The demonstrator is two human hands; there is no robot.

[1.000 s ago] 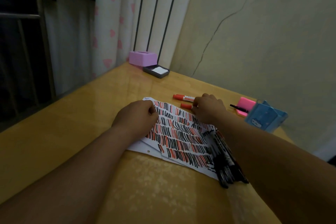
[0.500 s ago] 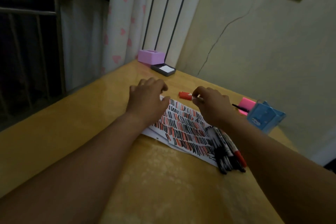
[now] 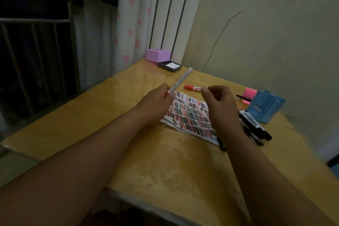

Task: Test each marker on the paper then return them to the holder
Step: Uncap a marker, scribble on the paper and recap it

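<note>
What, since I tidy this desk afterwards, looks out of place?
Black markers lie in a loose heap on the yellow wooden table beside the blue plastic holder, not in it; a red-capped marker lies alone beyond the scribbled paper.

I see a home room: a heart-print curtain [image 3: 132, 24] beside a barred window [image 3: 36, 60], a cracked wall [image 3: 256, 42], a pink box [image 3: 157, 55] on the yellow surface [image 3: 165, 161].

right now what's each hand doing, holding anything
Left hand: holding a marker.
Right hand: fingers curled; whether it holds anything cannot be told.
</note>
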